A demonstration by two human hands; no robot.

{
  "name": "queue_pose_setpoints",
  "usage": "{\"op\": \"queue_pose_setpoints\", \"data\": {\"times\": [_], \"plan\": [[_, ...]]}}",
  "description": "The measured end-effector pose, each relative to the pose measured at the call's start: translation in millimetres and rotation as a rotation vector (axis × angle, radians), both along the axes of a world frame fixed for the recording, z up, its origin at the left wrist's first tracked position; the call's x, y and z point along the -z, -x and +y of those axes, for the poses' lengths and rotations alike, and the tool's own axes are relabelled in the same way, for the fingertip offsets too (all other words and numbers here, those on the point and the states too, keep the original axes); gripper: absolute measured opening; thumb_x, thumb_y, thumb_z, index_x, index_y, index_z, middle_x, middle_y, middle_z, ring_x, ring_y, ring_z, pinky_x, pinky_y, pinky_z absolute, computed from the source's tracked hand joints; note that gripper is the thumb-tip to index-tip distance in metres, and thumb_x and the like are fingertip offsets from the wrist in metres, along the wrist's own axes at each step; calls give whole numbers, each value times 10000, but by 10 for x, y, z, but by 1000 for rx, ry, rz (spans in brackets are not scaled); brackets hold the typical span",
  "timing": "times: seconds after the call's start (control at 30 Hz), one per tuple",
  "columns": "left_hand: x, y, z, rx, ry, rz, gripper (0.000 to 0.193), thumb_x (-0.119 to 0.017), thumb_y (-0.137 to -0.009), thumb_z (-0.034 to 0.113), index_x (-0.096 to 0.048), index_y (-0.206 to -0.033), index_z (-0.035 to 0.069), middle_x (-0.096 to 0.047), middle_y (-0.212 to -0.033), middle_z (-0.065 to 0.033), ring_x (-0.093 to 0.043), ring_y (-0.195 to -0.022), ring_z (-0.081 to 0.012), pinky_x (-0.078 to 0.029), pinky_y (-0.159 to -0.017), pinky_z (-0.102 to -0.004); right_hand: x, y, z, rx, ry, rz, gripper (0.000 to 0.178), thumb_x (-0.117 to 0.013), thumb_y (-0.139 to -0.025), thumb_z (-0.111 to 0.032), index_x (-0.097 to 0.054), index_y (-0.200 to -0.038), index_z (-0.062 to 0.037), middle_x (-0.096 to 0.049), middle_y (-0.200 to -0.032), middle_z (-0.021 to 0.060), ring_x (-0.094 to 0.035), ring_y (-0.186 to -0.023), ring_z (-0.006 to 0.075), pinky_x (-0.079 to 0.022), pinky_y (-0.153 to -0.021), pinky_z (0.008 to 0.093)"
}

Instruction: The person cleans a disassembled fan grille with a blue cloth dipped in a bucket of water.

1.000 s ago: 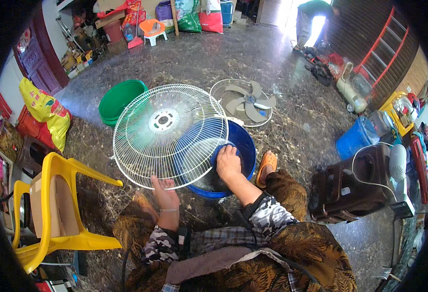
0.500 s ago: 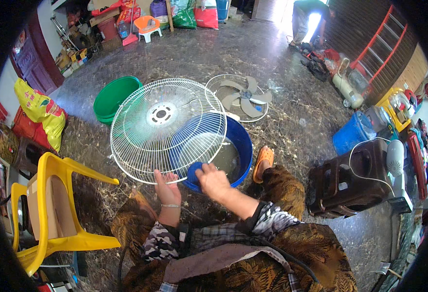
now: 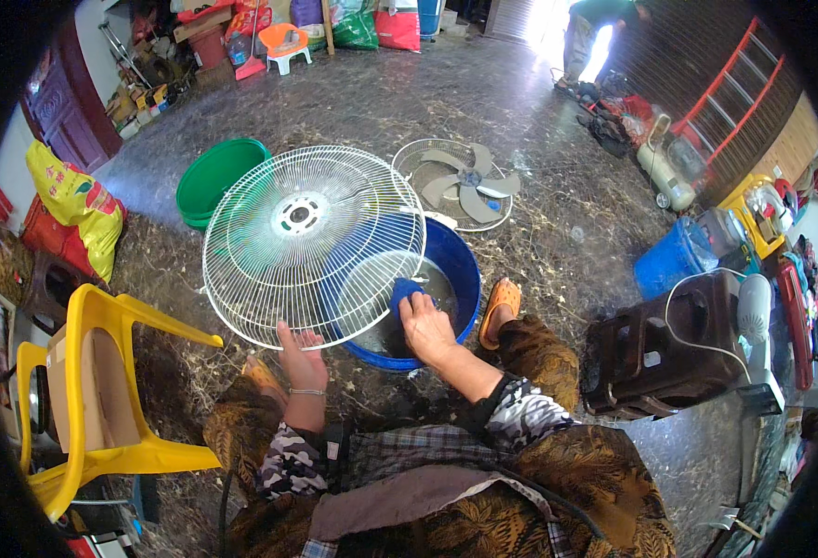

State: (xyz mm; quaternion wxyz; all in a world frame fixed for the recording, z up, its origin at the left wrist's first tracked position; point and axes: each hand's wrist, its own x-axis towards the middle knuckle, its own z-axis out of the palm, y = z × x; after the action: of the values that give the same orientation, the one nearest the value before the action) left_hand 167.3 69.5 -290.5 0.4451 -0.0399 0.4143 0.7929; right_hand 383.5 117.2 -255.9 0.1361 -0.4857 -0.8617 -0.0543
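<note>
A round white wire fan grille (image 3: 269,200) leans over a blue basin (image 3: 473,307) that holds cloudy water. My left hand (image 3: 305,370) grips the grille's near rim, thumb on top and fingers beneath the wires. In my right hand (image 3: 432,333) is a bunched blue cloth (image 3: 405,294), pressed at the grille's right edge above the basin. Beyond the basin, grey fan blades (image 3: 472,197) lie on a second wire grille (image 3: 416,160) on the floor.
A green tub (image 3: 195,191) stands behind the grille, partly covered by it. To the left is a yellow plastic chair (image 3: 79,391) with a cardboard box. A dark brown stool (image 3: 660,349) lies at right near a blue bucket (image 3: 671,256). Far off, a person (image 3: 595,37) bends over.
My right hand has moved the blue cloth up and right along the grille's edge. My left hand and the grille have shifted slightly left.
</note>
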Motion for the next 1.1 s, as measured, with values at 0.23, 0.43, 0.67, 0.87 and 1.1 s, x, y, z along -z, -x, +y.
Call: {"op": "queue_pose_setpoints", "data": {"times": [0.23,0.43,0.67,0.87,1.1], "plan": [[-21,9,-26,42,-35,3,473,-597,-888,406,-470,-1200,73,-484,-702,-9,-502,-652,-130,-471,-615,-327,-152,-99,263,153,125,169,244,-620,-706,-63,-525,-929,-41,-534,-918,167,-580,-883,354,-542,-634,425],[25,16,-60,38,-28,77,510,-590,-888,420,-446,-1216,55,-492,-728,-9,-508,-678,-124,-491,-635,-340,-590,186,-179,-122,152,452,417,-681,-731,-153,-536,-1114,-76,-512,-1043,168,-541,-965,367,-503,-750,442],[10,34,-75,106,-83,89,401,-574,-903,397,-463,-1071,50,-469,-759,-18,-516,-716,-141,-479,-635,-322,-519,772,292,-190,39,359,470,-677,-735,-171,-517,-1171,-106,-472,-1105,148,-473,-1044,336,-495,-781,423],[59,39,-92,66,-42,59,446,-591,-892,388,-457,-1092,13,-489,-785,-63,-521,-720,-176,-493,-647,-375,-570,756,1061,14,-13,339,448,-601,-766,-120,-523,-1198,-203,-526,-953,148,-568,-855,344,-507,-656,452],[90,37,-83,-9,-37,22,431,-610,-884,360,-464,-1130,38,-505,-849,-56,-524,-748,-176,-516,-737,-417,-274,-32,719,-111,-86,373,415,-593,-747,-37,-587,-1129,-200,-483,-830,138,-565,-760,343,-481,-626,429]]}}
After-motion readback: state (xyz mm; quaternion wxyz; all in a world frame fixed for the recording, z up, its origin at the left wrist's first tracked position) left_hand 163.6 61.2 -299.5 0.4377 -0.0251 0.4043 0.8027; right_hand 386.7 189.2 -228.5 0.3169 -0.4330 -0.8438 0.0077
